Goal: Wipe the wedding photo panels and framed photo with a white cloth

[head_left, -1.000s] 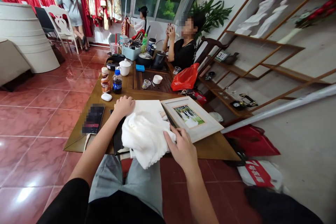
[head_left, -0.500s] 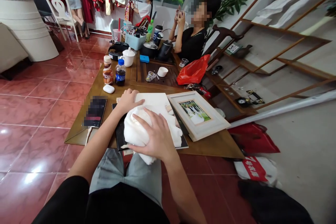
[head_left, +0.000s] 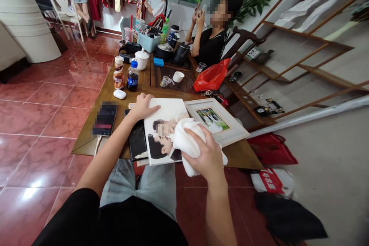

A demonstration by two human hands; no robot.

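A white photo panel [head_left: 165, 108] with a printed portrait of two people lies in front of me, on top of a dark flat frame [head_left: 137, 140]. My left hand [head_left: 144, 107] grips the panel's far left corner, thumb on its face and fingers over the edge. Bunched under my right hand [head_left: 206, 154] is a white towel [head_left: 186, 137], with my fingers wrapped round it. The towel covers the panel's right side and touches the framed photo [head_left: 227, 132] beside it. What lies beneath the panel is mostly hidden.
The wooden table [head_left: 86, 142] holds a phone [head_left: 106, 119] with a cable, an earbud case [head_left: 119, 94], a cola bottle [head_left: 133, 76], a coffee bottle [head_left: 118, 73] and a lidded white cup [head_left: 141, 59]. Farther back are a red plastic bag [head_left: 211, 77] and a seated person [head_left: 211, 40].
My right hand has moved right with the towel, from the panel's middle to its right side, uncovering the portrait. My left hand stays on the same corner.
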